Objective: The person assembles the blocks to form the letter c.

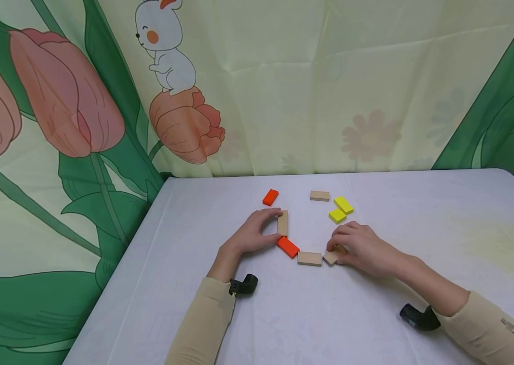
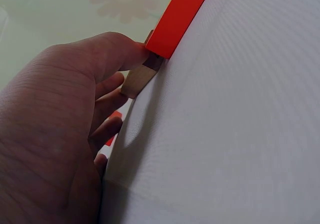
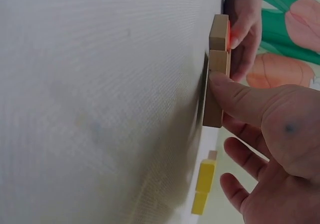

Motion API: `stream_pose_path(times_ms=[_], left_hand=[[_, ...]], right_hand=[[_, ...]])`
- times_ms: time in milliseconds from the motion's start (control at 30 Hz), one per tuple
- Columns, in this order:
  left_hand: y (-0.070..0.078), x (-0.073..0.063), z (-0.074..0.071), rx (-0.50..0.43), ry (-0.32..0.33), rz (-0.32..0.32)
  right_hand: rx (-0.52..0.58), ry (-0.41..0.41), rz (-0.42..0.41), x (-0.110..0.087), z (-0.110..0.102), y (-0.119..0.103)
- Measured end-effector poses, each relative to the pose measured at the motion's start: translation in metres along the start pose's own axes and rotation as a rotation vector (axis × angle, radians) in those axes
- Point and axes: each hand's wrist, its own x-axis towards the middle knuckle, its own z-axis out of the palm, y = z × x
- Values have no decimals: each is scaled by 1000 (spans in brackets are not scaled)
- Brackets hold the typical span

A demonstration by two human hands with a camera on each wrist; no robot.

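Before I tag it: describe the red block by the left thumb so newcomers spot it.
On the white tabletop, find the left hand. By its thumb, the red block lies slantwise between two wooden blocks. It's the only red in that row; the other red block lies farther back.

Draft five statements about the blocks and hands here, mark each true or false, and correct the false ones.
1. The right hand pinches a tan block. True.
2. The two yellow blocks lie nearer the left hand than the right hand. False: they lie just beyond the right hand.
3. A red block lies by the tip of the left thumb. True.
4. The cloth under the blocks is dark green. False: it is white.
5. Every block in view is red. False: tan and yellow ones show as well.
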Motion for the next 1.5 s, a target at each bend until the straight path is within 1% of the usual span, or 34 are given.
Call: stream_pose_path(times_ms=[200, 600, 933, 1267, 1367, 1500], left_hand=[[1, -1, 0, 3, -1, -12], [1, 0, 0, 16, 0, -1], [0, 0, 1, 12, 0, -16], [0, 0, 1, 21, -4, -18], [0, 0, 1, 17, -2, -14], [-1, 0, 1, 18, 6, 24]], right_hand=[[15, -22, 1, 1, 0, -1], [12, -31, -7, 2, 1, 0], [24, -53, 12, 4, 0, 0], [14, -61, 24, 5, 0, -1], [14, -58, 22, 5, 0, 0], [14, -51, 12, 4, 1, 1]])
